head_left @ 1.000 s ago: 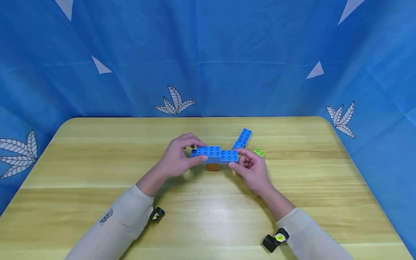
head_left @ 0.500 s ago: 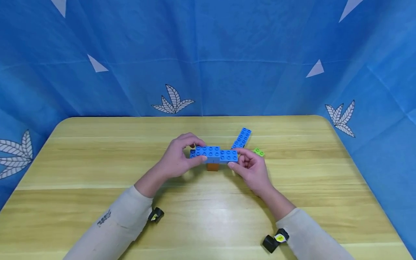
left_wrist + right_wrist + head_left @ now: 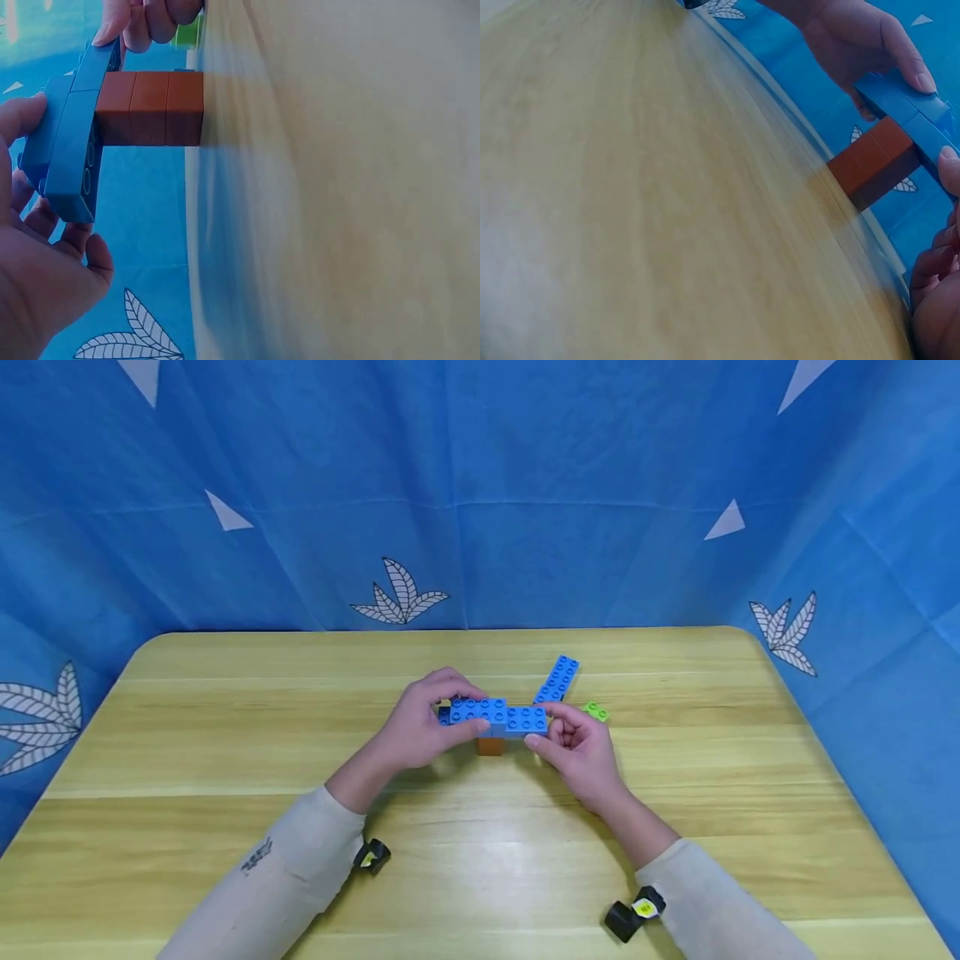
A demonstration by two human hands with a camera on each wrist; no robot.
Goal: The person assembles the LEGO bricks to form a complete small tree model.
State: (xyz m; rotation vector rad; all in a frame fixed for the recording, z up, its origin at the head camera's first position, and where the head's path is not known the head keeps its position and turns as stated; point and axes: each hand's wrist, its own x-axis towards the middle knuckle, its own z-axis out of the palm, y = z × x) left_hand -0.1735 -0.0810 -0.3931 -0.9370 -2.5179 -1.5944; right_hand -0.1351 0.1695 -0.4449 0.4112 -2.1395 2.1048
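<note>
Near the middle of the table, a short brown brick stack (image 3: 491, 747) stands upright and carries a row of two blue bricks (image 3: 527, 720) set end to end. Across their seam lies an upper blue brick (image 3: 472, 707). My left hand (image 3: 420, 727) pinches this upper brick, thumb on the near side and fingers on the far side. Its fingertips are partly hidden behind the bricks. The right end of the lower row is pinched between thumb and index finger of my right hand (image 3: 581, 756). In the left wrist view the brown stack (image 3: 150, 109) reaches down to the table.
Behind my right hand lies a long blue brick piece (image 3: 559, 678), pointing away at a slant. A light green brick (image 3: 597, 712) is just right of it, partly covered by the hand. A blue patterned curtain (image 3: 480, 510) hangs behind the wooden table (image 3: 247, 718).
My left hand has slid slightly to the right along the upper blue brick, its thumb now nearer the brick's right end. My right hand and the bricks stay about where they were.
</note>
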